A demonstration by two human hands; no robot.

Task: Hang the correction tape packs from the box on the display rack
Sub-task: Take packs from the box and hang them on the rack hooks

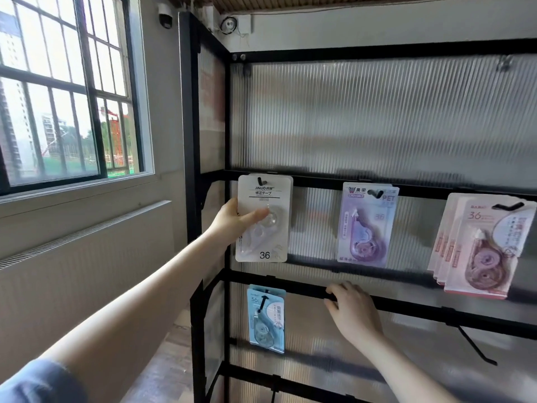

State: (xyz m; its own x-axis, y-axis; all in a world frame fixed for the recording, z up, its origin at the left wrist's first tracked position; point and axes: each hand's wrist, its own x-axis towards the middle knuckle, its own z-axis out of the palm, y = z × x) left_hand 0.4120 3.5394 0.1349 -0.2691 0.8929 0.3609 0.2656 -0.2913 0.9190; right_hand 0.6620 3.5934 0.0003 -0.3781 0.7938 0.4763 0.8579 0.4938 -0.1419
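White correction tape pack (263, 218), hole over the top-left hook (260, 180) of the display rack (377, 181), pinched by the left hand (236, 221). Right hand (350, 311) grips the lower rail (406, 308). Judgement: push the card fully back, square it, then release.

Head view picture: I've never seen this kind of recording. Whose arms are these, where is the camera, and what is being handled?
The camera sits on a person's head, looking forward at their own bare arms; there is no machine. In front stands a black display rack with ribbed panels. The left hand holds a white correction tape pack whose hole is at a hook, thumb across its front. The right hand grips a lower rack bar. Already hanging: a purple pack, a stack of pink packs and a blue pack. A bare hook sticks out at lower right. No box shows.
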